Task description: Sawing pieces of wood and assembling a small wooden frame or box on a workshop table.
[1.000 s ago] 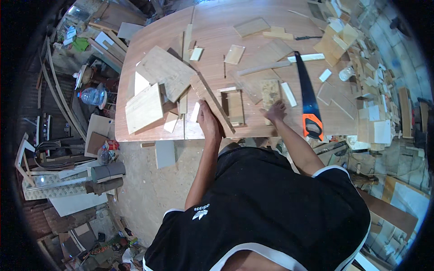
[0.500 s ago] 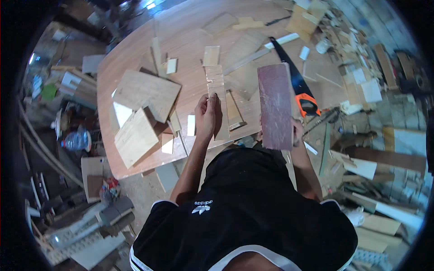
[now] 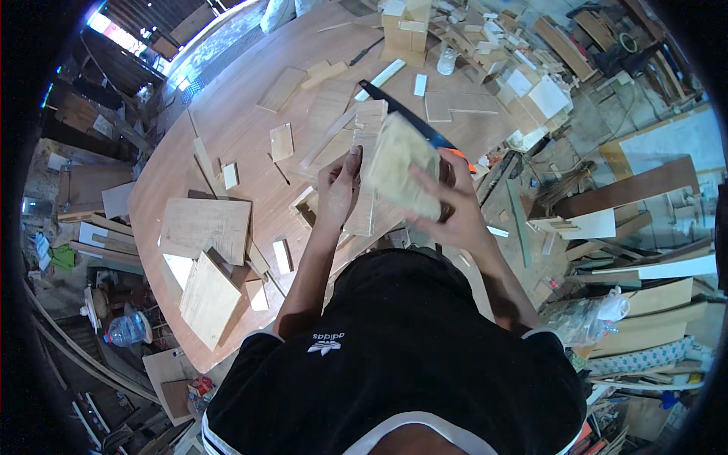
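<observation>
My left hand (image 3: 339, 186) is closed on the left edge of a thin wooden board (image 3: 367, 129), which stands lengthwise in front of me, its lower part in front of my waist. My right hand (image 3: 453, 199) grips a pale yellow, slightly wrinkled sheet (image 3: 400, 163), which looks like the back of sandpaper. That sheet is tilted and covers part of the board's right side; whether it touches the board, I cannot tell. Behind my right hand lies a handsaw (image 3: 413, 117) with a dark blade and orange handle. A small wooden frame (image 3: 303, 206) sits just left of my left hand.
On the brown table (image 3: 163, 155), a square panel (image 3: 205, 227) and another board (image 3: 211, 296) lie at the left. Several offcuts and a clear jar (image 3: 447, 59) are toward the far side. Scrap wood is heaped right of the table, and a plastic bottle (image 3: 127, 327) stands at the left.
The sheet in my right hand has turned from its reddish-brown face to its pale one, swinging left and up over the board. The view has shifted; my left hand still holds the board.
</observation>
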Demonstrator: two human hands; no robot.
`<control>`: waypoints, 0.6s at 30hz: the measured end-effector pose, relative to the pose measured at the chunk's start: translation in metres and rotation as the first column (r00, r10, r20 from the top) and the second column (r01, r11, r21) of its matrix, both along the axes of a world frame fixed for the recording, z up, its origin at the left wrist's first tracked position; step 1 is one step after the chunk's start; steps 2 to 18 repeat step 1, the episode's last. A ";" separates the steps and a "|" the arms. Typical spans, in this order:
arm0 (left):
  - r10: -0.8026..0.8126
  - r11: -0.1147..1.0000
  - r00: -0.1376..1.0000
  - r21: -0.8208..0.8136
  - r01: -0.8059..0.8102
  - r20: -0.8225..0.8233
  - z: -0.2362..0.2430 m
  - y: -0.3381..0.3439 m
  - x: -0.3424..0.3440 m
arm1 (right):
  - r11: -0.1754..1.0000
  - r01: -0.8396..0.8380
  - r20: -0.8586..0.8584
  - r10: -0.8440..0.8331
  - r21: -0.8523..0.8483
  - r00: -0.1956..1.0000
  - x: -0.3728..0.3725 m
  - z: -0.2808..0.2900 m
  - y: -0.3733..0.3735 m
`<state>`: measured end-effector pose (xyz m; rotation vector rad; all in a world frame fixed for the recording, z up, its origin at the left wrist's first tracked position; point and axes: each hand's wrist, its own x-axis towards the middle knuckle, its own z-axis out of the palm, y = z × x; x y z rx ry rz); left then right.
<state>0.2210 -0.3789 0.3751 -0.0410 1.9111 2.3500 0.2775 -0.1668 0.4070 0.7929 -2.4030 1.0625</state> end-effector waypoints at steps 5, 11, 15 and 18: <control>-0.016 0.999 0.999 -0.040 0.018 0.046 -0.003 0.001 -0.001 | 0.996 -0.026 -0.048 0.031 0.089 0.998 0.009 0.008 0.004; -0.016 0.999 0.999 -0.040 0.018 0.046 -0.003 0.001 -0.001 | 0.996 -0.026 -0.048 0.031 0.089 0.998 0.009 0.008 0.004; -0.016 0.999 0.999 -0.040 0.018 0.046 -0.003 0.001 -0.001 | 0.996 -0.026 -0.048 0.031 0.089 0.998 0.009 0.008 0.004; -0.016 0.999 0.999 -0.040 0.018 0.046 -0.003 0.001 -0.001 | 0.996 -0.026 -0.048 0.031 0.089 0.998 0.009 0.008 0.004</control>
